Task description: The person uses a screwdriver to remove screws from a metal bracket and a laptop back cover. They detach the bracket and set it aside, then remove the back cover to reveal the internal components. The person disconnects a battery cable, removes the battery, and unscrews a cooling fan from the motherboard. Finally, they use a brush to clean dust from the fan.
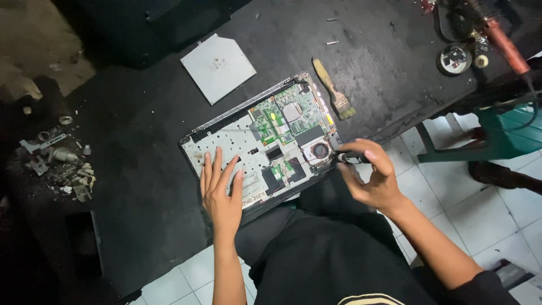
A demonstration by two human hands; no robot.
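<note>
An opened laptop (226, 148) lies on the black workbench, its green circuit board (288, 116) and small round fan (320, 150) exposed. My left hand (221, 189) rests flat on the bare metal frame at the laptop's near left, fingers spread. At the laptop's near right corner beside the fan, my right hand (370, 178) pinches a small dark tool (351, 158) between thumb and fingers.
A grey flat drive (218, 68) and a wooden-handled brush (334, 90) lie beyond the laptop. Loose metal parts (62, 164) are heaped at the bench's left. A red-handled soldering iron (505, 45) and round parts sit far right. A green stool (508, 135) stands on white tiles.
</note>
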